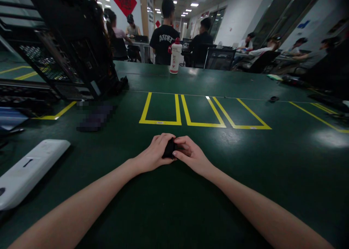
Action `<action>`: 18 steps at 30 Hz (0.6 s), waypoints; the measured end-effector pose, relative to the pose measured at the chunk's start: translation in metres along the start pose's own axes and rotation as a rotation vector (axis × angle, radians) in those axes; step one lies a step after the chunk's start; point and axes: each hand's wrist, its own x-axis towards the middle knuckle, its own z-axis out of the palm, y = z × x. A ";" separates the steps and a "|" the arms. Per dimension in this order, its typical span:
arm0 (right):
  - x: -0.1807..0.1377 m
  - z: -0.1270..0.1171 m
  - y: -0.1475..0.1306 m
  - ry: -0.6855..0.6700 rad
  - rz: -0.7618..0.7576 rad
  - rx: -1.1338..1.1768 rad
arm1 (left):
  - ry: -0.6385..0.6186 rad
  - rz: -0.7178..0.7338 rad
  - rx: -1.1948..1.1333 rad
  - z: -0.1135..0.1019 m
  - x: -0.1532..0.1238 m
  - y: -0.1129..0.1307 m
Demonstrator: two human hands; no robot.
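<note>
Showing two bare hands meeting near the centre of the frame, the view places a small black object (169, 149) between them, just above the green tabletop (169, 212) or on it; which of the two cannot be told. The object lies under the left hand's curved fingers, its dark face showing between the left hand (152, 153) and the right hand (192, 154).

Beyond the hands, at mid-height, three yellow tape outlines (178, 111) stand side by side, with a strip of green surface between their near edges and the fingertips. More green surface spreads to the right of the hands and down between the forearms (89, 191). On the left, a long white device (35, 171) lies tilted across the frame edge, with a blurred dark slab (95, 117) above it and a black computer case (79, 56) at upper left. A white-and-red bottle (176, 58) stands upright near the table's far edge, upper centre.

The left fingers lie close together, bent over the object's left side, thumb below, gripping it. The right thumb and forefinger, slightly parted, touch its right edge; whether they pinch or merely steady it cannot be told.
</note>
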 end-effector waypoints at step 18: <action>-0.003 -0.002 -0.005 -0.035 0.039 -0.001 | 0.000 0.016 -0.002 -0.002 -0.002 0.000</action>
